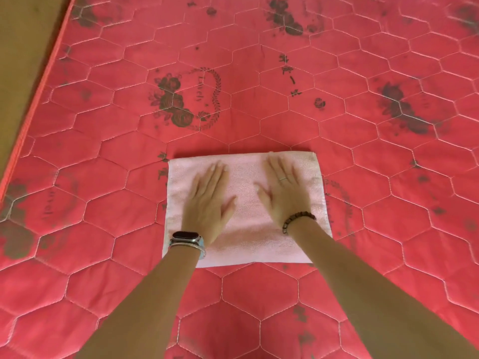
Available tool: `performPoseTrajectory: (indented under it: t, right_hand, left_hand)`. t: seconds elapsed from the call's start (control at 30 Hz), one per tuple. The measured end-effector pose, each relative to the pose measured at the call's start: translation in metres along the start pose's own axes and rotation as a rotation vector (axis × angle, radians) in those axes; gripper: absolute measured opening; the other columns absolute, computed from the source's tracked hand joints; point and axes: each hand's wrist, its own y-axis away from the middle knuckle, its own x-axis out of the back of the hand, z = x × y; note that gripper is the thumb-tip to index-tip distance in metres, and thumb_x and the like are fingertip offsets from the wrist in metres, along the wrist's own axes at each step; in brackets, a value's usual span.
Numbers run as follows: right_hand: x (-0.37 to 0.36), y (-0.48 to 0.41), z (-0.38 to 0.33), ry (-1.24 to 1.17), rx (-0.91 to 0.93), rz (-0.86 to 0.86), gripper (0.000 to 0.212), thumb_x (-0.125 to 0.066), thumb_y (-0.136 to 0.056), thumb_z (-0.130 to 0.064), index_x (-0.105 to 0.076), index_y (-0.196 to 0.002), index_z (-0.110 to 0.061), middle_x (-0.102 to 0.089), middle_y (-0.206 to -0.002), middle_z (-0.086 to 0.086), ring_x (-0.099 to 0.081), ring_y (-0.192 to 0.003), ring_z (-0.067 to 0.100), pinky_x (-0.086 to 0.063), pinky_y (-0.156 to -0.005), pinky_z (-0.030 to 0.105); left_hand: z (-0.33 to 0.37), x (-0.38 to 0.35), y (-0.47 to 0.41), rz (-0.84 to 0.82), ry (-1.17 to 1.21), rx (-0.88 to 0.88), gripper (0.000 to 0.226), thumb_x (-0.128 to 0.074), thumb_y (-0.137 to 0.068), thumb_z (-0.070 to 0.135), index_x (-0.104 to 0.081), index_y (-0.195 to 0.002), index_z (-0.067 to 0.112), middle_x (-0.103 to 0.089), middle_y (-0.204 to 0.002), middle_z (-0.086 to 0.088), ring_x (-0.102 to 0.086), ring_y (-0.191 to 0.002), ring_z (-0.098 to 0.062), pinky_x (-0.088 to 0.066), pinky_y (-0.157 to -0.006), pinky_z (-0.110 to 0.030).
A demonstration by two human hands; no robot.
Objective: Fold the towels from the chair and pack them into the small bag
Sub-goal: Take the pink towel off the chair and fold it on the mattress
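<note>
Now both forearms reach forward, the left hand point(207, 195) and right hand point(282, 189) lying flat, fingers point(219, 169) spread and gripping nothing, pressing a folded pink towel point(246, 237) smooth on the red quilted mattress point(259, 73). Folding looks midway; next probably another fold. Neither chair nor bag is visible.

left wrist: smartwatch point(187, 237) with dark face and silvery band, lower centre of frame
right wrist: bracelet point(298, 221) of dark round beads
right hand point(282, 187): thin ring point(283, 178)
arms: bare, no sleeves
</note>
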Motion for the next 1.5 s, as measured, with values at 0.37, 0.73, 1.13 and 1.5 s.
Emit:
performPoseTrajectory:
  t: [0.37, 0.73, 1.13, 1.5]
  right_hand:
    - [0.01, 0.034, 0.013, -0.074, -0.083, 0.087, 0.062, -0.03, -0.104, -0.045, -0.011, -0.156, -0.017, -0.008, -0.164, 0.0, 0.001, -0.152, 0.019, 0.001, -0.123, 0.038]
    - [-0.018, 0.104, -0.022, -0.111, -0.051, 0.065, 0.077, -0.038, -0.098, -0.055, -0.008, -0.156, -0.014, -0.004, -0.165, 0.0, -0.001, -0.152, 0.018, -0.008, -0.123, 0.044]
    - [-0.002, 0.149, 0.033, -0.166, -0.069, 0.007, 0.076, -0.04, -0.099, -0.052, -0.005, -0.157, -0.017, 0.0, -0.165, -0.004, 0.003, -0.151, 0.011, -0.007, -0.123, 0.031]
    - [-0.007, 0.15, 0.069, -0.217, 0.079, 0.118, 0.076, -0.08, -0.071, 0.001, -0.05, -0.14, -0.006, -0.045, -0.149, 0.008, -0.042, -0.138, 0.024, -0.033, -0.114, 0.035]
  left_hand:
    - [-0.011, 0.015, 0.018, 0.096, 0.049, 0.133, 0.064, -0.037, -0.103, 0.037, -0.024, -0.153, -0.001, -0.019, -0.163, -0.014, -0.013, -0.153, -0.024, -0.015, -0.124, -0.042]
    - [0.008, 0.003, 0.08, -0.013, -0.057, -0.058, 0.077, -0.044, -0.098, 0.048, -0.018, -0.156, 0.006, -0.01, -0.166, -0.01, -0.008, -0.154, -0.024, -0.019, -0.122, -0.049]
    - [-0.045, 0.028, 0.128, -0.098, 0.039, -0.096, 0.093, -0.049, -0.088, 0.055, -0.015, -0.156, 0.002, -0.009, -0.166, -0.011, -0.008, -0.154, -0.023, -0.015, -0.124, -0.037]
    - [-0.049, 0.025, 0.134, 0.113, 0.26, -0.08, 0.05, -0.076, -0.075, -0.008, -0.064, -0.123, 0.001, -0.054, -0.142, -0.014, -0.049, -0.135, -0.028, -0.035, -0.115, -0.048]
